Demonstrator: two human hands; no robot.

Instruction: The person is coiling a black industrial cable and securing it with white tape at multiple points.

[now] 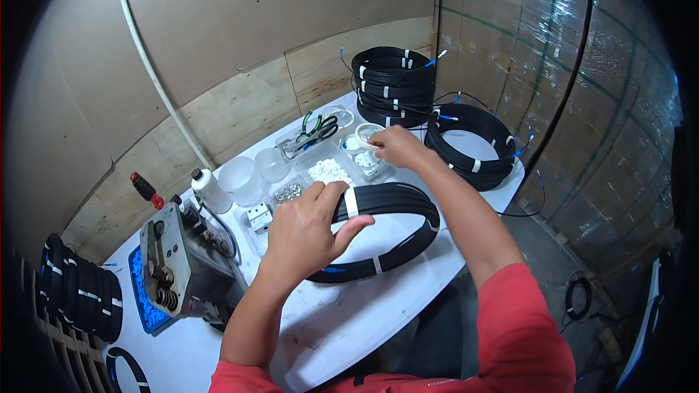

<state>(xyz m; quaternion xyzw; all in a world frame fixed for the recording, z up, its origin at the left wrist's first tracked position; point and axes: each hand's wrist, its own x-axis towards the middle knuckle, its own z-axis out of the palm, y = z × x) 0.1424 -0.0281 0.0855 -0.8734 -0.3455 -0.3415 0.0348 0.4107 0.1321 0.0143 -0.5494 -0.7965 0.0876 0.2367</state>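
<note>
Red sleeves at lower edge, forearms reaching over white table [349,320]. Left hand [309,229] on near-left rim of black cable coil [386,229], fingers curled around the bundle beside a white tie band, thumb across it. Coil lying flat at table's near right part. Right hand [393,145] beyond coil, fingertips pinched on white tape roll [364,133] above clear plastic tray [360,160]. Stacked black coils [397,84] farther behind coil; grey bench machine [182,262] left of coil; pliers [317,127] in tray beyond it.
</note>
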